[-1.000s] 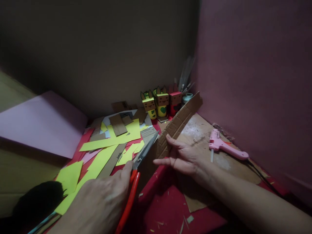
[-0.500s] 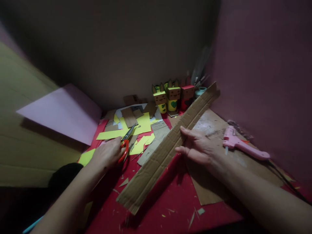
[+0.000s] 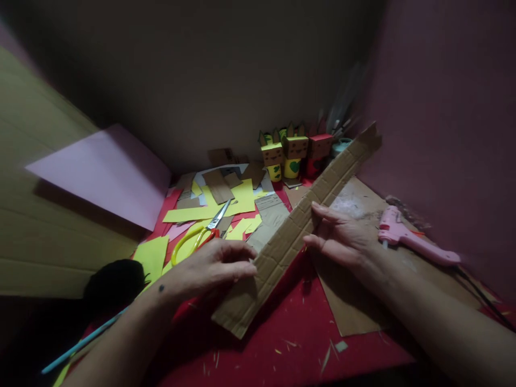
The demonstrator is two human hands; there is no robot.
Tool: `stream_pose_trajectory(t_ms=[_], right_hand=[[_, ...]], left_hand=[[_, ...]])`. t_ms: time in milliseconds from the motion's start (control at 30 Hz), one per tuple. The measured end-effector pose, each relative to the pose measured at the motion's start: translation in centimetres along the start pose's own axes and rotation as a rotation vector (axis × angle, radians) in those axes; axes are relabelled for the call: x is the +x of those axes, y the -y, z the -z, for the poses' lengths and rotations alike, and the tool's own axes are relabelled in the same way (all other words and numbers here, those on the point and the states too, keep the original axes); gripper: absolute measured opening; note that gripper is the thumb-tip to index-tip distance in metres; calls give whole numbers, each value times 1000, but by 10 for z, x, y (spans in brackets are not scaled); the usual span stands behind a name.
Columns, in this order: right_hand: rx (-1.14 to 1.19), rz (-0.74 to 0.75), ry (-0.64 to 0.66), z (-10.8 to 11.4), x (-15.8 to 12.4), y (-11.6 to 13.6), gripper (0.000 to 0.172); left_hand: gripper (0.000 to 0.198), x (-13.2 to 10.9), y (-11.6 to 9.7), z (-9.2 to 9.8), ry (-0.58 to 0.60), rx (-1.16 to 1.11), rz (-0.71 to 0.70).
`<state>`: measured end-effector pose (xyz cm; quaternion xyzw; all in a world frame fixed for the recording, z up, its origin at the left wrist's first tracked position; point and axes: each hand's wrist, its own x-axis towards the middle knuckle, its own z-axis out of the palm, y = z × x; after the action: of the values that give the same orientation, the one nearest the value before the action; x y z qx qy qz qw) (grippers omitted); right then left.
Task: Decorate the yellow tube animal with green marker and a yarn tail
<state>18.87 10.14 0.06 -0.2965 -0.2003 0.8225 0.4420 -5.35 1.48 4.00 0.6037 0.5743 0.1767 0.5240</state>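
Note:
A long strip of brown corrugated cardboard (image 3: pixel 278 252) with crosswise creases slants over the red table, its far end raised toward the right. My right hand (image 3: pixel 338 234) grips its right edge near the middle, with the thumb underneath or behind partly hidden. At the strip's left edge, lower down, my left hand (image 3: pixel 226 263) pinches it between thumb and fingers. Scissors (image 3: pixel 215 223) with yellow and red handles lie just beyond my left hand, blades pointing away, on paper scraps.
Yellow paper (image 3: pixel 237 196) and cardboard offcuts cover the back left. Box-headed paper figures (image 3: pixel 292 156) stand by the wall. A pink glue gun (image 3: pixel 415 242) rests on a cardboard sheet (image 3: pixel 350 312) at right. A pink sheet (image 3: pixel 108 177) juts out at left.
My left hand has let go of the scissors, which now lie on the scraps, and has moved right onto the cardboard strip. My right hand keeps hold of the strip.

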Motion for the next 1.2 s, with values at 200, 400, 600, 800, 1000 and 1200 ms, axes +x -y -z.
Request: stream_pose_trajectory(t_ms=[200,400,600,800,1000,1200], right_hand=[[-154,-59,204,-4,-9,-18,16],[-310,-134,406,-6,-16,-33,25],[-333,-81,403,-4,-13,-32,23],[-341,-55,419,-5,-13,-33,24],[-393,-21,440,-3,-12,-35,27],[-464,112,359,-3,-12,-37,31]], left_hand=[[23,5,8,-18,-93,-51,-61],[28,9,20,-21,-118,-202,-67],[26,6,12,-22,25,-334,-1],[31,4,14,-25,107,-338,44],[32,3,16,-27,145,-463,17],[32,9,19,-44,108,-449,-22]])
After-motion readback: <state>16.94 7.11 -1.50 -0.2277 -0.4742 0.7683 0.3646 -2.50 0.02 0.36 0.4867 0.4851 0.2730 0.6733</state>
